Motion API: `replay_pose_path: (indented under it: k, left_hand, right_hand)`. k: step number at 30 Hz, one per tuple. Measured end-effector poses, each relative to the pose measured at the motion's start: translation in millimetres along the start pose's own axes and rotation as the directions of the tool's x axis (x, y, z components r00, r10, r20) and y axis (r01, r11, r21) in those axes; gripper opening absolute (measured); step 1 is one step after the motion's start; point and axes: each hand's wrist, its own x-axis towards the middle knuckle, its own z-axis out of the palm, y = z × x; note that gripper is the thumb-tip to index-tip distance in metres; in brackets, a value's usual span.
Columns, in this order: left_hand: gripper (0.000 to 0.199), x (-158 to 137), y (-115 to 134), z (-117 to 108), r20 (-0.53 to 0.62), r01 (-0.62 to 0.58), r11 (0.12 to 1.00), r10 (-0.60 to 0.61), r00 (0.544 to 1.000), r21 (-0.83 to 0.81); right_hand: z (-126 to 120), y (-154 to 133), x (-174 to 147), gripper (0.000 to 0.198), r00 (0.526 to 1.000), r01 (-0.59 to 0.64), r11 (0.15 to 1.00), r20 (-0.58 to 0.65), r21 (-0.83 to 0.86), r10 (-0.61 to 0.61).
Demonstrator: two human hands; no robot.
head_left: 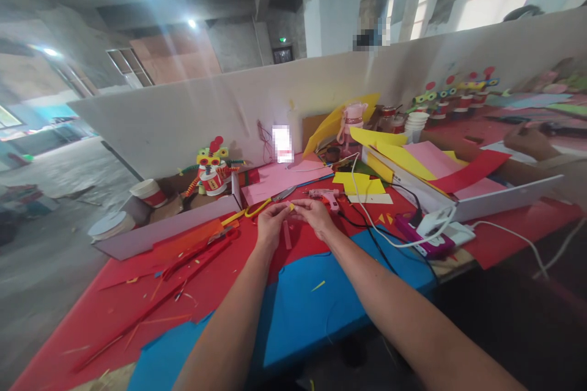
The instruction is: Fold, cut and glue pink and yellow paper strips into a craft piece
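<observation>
Over the red table covering, my left hand (272, 220) and my right hand (315, 217) meet fingertip to fingertip. Both are closed in a pinch on a small yellow piece of paper (292, 208), mostly covered by the fingers. A narrow pink paper strip (287, 236) shows just below, between the hands; whether it is held or lies on the table I cannot tell. Beyond my left hand are scissors (257, 208) with yellow handles. A pink glue gun (326, 195) lies just past my right hand. Yellow paper pieces (360, 184) are behind it.
At the left, a cardboard tray (174, 227) holds a paper-cup figure (213, 174). A box of coloured paper (509, 192) stands right, near a purple power strip (422, 241) with a white cable (398, 245). Blue sheets (316, 299) cover the near edge; red strips (183, 269) lie left.
</observation>
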Motion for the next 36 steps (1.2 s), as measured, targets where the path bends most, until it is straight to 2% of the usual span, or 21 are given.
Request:
replay_pose_path:
  k: [3,7,9,13,18,22,26,29,32,34,36]
  left_hand:
    - [0.031,2.8,-3.0,-0.1,-0.036,-0.066,0.996,0.069,0.997,0.06]
    - [0.014,6.0,-5.0,-1.5,-0.041,-0.215,0.941,0.233,0.971,0.262]
    - [0.008,5.3,-2.9,-1.7,0.017,-0.327,0.866,0.346,0.938,0.378]
    - [0.016,0.8,3.3,-1.7,0.189,-0.495,0.664,0.48,0.857,0.561]
    - [0.025,0.8,3.6,-4.9,0.354,-0.577,0.434,0.492,0.795,0.692]
    - [0.031,4.1,0.4,-7.2,0.465,-0.605,0.208,0.468,0.751,0.768]
    - [0.031,4.6,-0.3,-7.2,0.538,-0.603,0.006,0.443,0.717,0.798]
    - [0.029,3.0,2.0,-6.3,0.594,-0.612,-0.102,0.407,0.694,0.785]
    - [0.026,1.3,4.8,-4.7,0.617,-0.618,-0.136,0.382,0.688,0.774]
    - [0.025,0.5,5.9,-3.6,0.601,-0.618,-0.1,0.395,0.694,0.78]
    - [0.025,-0.2,6.3,-2.7,0.565,-0.619,-0.016,0.428,0.706,0.785]
  right_hand:
    - [-0.9,2.0,1.5,0.022,1.0,-0.012,1.0,-0.019,0.018,0.012]
    - [-2.6,3.6,2.6,0.021,0.999,-0.016,1.0,-0.034,0.015,0.017]
    - [-3.5,3.7,2.8,0.022,0.999,-0.01,1.0,-0.045,0.011,0.01]
    - [-5.3,3.3,2.9,0.021,0.998,-0.004,1.0,-0.064,0.013,0.005]
    - [-6.9,2.8,3.0,0.022,0.997,0.001,1.0,-0.074,0.0,-0.001]
    - [-5.6,-0.1,1.3,0.024,0.998,0.005,1.0,-0.057,0.002,-0.004]
    - [-2.8,-3.9,-2.0,0.026,0.999,0.003,1.0,-0.052,0.016,-0.002]
    - [-1.3,-5.1,-3.5,0.027,0.999,0.0,1.0,-0.048,-0.001,0.0]
    - [-1.3,-4.5,-3.3,0.032,0.999,0.017,1.0,-0.047,-0.008,-0.018]
    - [-2.0,-3.4,-2.6,0.035,0.998,0.021,1.0,-0.051,0.003,-0.021]
    - [-2.9,-2.0,-1.9,0.035,0.998,0.017,1.0,-0.056,0.01,-0.017]
